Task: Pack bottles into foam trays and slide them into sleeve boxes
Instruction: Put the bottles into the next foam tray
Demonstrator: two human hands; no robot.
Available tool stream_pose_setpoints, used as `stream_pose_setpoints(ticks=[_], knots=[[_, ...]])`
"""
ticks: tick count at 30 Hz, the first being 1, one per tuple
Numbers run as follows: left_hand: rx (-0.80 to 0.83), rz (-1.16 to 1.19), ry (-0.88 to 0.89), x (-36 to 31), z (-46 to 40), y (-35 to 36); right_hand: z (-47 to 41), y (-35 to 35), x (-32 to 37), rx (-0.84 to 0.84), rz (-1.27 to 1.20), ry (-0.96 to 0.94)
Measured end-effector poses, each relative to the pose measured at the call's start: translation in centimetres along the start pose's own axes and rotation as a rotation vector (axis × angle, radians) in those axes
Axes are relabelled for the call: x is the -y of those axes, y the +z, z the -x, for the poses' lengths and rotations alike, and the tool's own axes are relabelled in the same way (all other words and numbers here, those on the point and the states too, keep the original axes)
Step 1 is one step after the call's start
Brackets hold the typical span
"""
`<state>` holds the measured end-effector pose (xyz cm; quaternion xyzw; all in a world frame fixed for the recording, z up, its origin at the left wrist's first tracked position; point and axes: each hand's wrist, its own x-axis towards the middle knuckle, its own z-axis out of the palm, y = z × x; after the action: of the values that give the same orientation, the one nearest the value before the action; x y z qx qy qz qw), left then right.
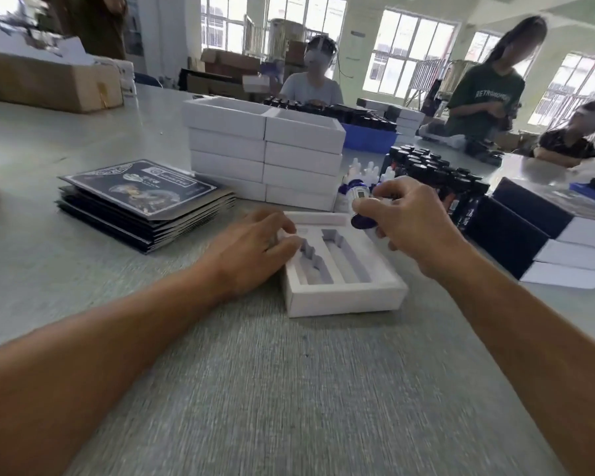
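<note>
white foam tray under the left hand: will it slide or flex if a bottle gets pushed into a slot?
The foam tray probably weighs little and could skate on the smooth table; the left hand resting on its edge suggests bracing. Its thick walls look stiff enough to resist flexing, though foam may dent. The bottle in the right hand looks round, so likely rolls if dropped.

We are in a packing room of a small factory or warehouse, seated at a long grey worktop [83,139] shared with three other people [311,84] busy at the far side. Around us lie stacked white trays [265,156], a pile of dark printed sleeves [145,201], crowds of dark-capped bottles [437,173] and dark boxes [529,231]. Behind, we see brown cartons [49,80] heaped under tall, many-paned windows [413,53].
</note>
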<state>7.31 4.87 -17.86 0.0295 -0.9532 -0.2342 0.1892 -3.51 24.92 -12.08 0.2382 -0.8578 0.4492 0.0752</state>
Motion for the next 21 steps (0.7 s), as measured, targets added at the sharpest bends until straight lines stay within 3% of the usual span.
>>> stream_pose_setpoints(ticks=[5,10,21], knots=[[-0.052,-0.078,0.053,0.0,0.6,0.0,4.6,2.7,1.6,0.201,0.357,-0.14],[-0.067,-0.152,0.066,0.2,0.5,0.2,5.3,2.7,1.9,0.187,0.439,-0.191],[-0.097,-0.154,0.097,0.4,0.2,0.5,5.6,1.3,2.3,0.366,0.566,-0.223]])
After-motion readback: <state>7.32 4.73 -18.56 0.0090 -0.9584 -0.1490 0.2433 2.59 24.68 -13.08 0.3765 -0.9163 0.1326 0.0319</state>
